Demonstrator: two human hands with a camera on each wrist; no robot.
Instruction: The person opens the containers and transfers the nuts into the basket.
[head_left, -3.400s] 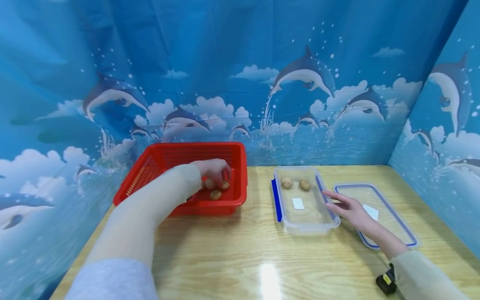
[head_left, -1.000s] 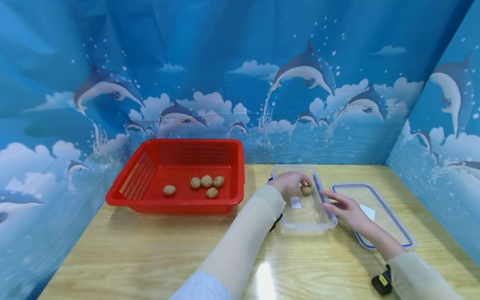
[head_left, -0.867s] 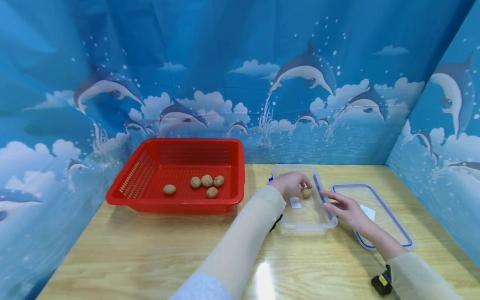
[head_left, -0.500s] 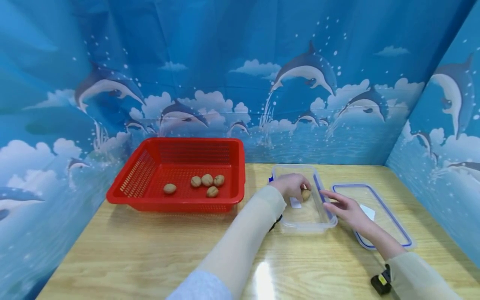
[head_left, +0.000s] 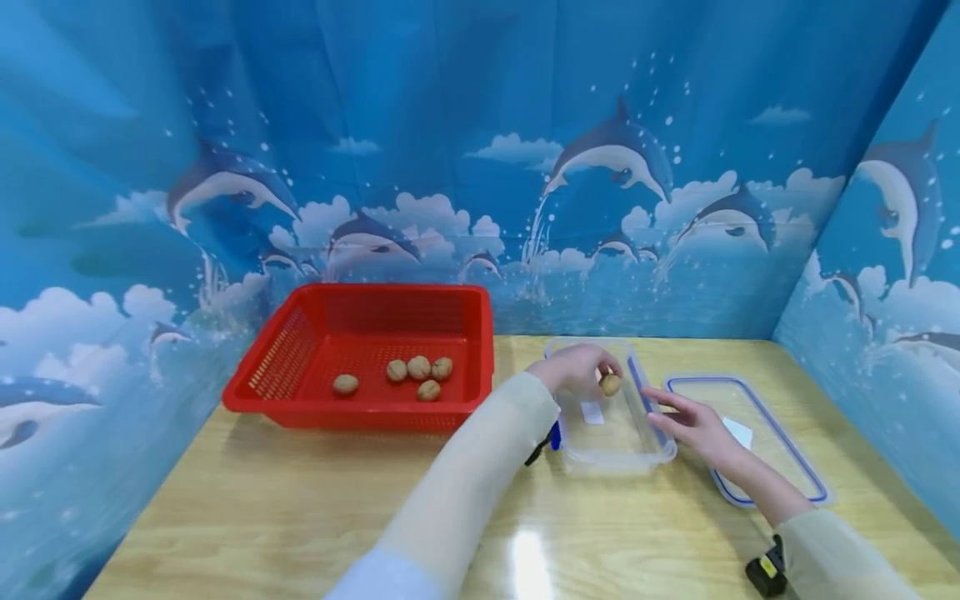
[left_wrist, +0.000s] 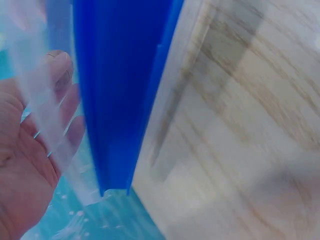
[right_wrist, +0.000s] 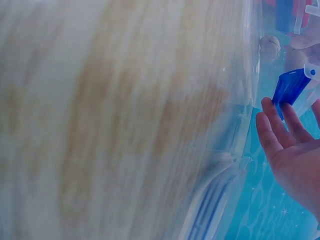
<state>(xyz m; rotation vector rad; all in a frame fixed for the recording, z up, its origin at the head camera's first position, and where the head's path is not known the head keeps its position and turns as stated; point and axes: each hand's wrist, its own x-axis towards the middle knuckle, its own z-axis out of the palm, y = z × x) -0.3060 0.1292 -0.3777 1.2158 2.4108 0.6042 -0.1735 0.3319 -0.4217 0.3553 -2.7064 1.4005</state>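
Note:
My left hand [head_left: 581, 369] reaches into the clear plastic container [head_left: 611, 461], its fingertips pinching a walnut [head_left: 610, 384] low inside it. The back of this hand covers the container's far left part. In the left wrist view the hand shows through the clear wall beside the blue side latch [left_wrist: 120, 95]. My right hand [head_left: 697, 425] rests its outstretched fingers on the container's right edge; in the right wrist view they touch a blue latch [right_wrist: 291, 86]. A walnut [right_wrist: 270, 47] shows through the container wall there.
A red plastic basket [head_left: 360, 407] at the left holds several walnuts [head_left: 418, 367]. The clear lid [head_left: 776, 454] with a blue seal lies flat right of the container, partly under my right forearm. A dolphin-print curtain [head_left: 480, 167] stands behind the wooden table [head_left: 315, 517].
My left hand has gone from the red basket into the container. During the last second it stays there, with the walnut at its fingertips shifting slightly. My right hand has kept its place.

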